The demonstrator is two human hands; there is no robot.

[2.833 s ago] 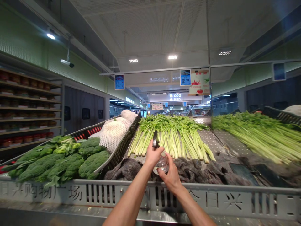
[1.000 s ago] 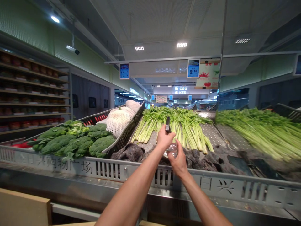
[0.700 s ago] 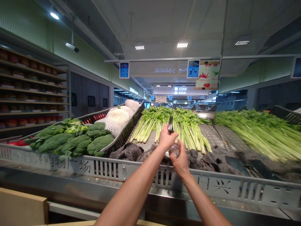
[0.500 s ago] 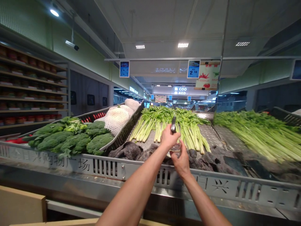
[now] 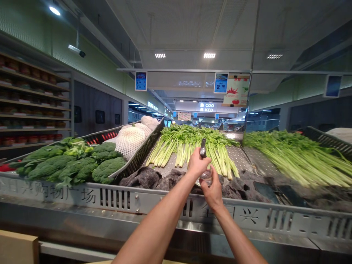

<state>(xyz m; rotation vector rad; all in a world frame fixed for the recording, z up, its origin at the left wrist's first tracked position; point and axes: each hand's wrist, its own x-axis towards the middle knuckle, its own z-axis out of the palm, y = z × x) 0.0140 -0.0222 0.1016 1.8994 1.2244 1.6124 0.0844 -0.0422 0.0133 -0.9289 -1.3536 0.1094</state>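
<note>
A spray bottle [image 5: 203, 145] with a black nozzle head and a clear body is held out over the front of the vegetable display. My left hand [image 5: 198, 162] is closed around its neck, just below the nozzle. Lower down, my right hand [image 5: 213, 187] curves its fingers about the clear body, steadying it from the right. The nozzle points away from me toward the celery [image 5: 189, 145], which lies in a leafy row on a sloped metal surface. Whether a finger presses the trigger is hidden.
Broccoli [image 5: 66, 165] and net-wrapped pale produce [image 5: 130, 138] fill a black crate [image 5: 143, 148] on the left. Dark crumpled cloth [image 5: 145, 178] lines the near edge behind a grey slotted rail [image 5: 170, 201]. A mirror [image 5: 291, 117] at right reflects the celery.
The view has turned slightly right, so the display has shifted left in the picture. Both hands keep hold of the spray bottle, now pointing at celery a little farther right.
</note>
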